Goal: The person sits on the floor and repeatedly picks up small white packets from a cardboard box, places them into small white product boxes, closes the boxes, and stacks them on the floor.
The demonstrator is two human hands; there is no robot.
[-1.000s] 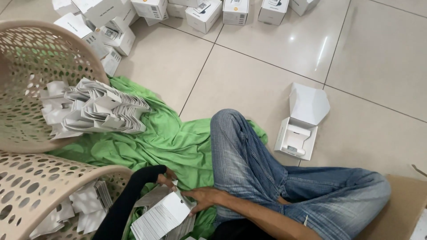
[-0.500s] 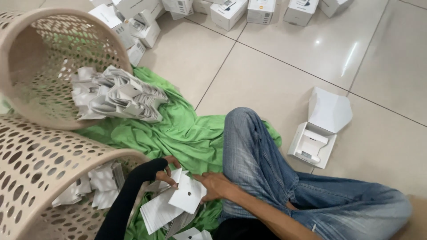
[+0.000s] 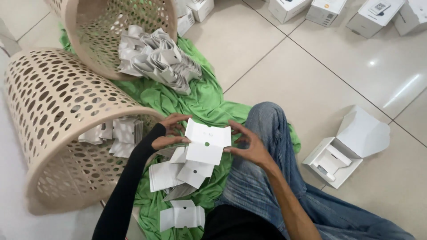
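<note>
- The white card insert (image 3: 205, 144), a flat die-cut piece with a small round hole, is now held up at the centre of the frame, just above the person's lap; a second ago it sat lower, near the bottom edge.
- The left hand (image 3: 170, 130), in a black sleeve, grips the card's left edge with curled fingers; the right hand (image 3: 248, 144) pinches its right edge. Both are closed on it, so the piece looks spread out between them.
- Just below the card, loose flat inserts (image 3: 178, 175) lie overlapping on the green cloth (image 3: 209, 95), one more lower down near the bottom edge.
- To the left, a beige perforated basket (image 3: 58, 115) lies on its side with a few inserts inside its mouth.
- In the upper left, a second basket (image 3: 89, 31) spills a heap of folded inserts (image 3: 155, 55) onto the cloth.
- At right, an open white box (image 3: 344, 149) sits on the tiled floor (image 3: 284, 71), well apart from the hands.
- Closed white boxes (image 3: 327, 11) line the top edge.
- The bent knee in jeans (image 3: 267, 129) crowds the right hand's side.
</note>
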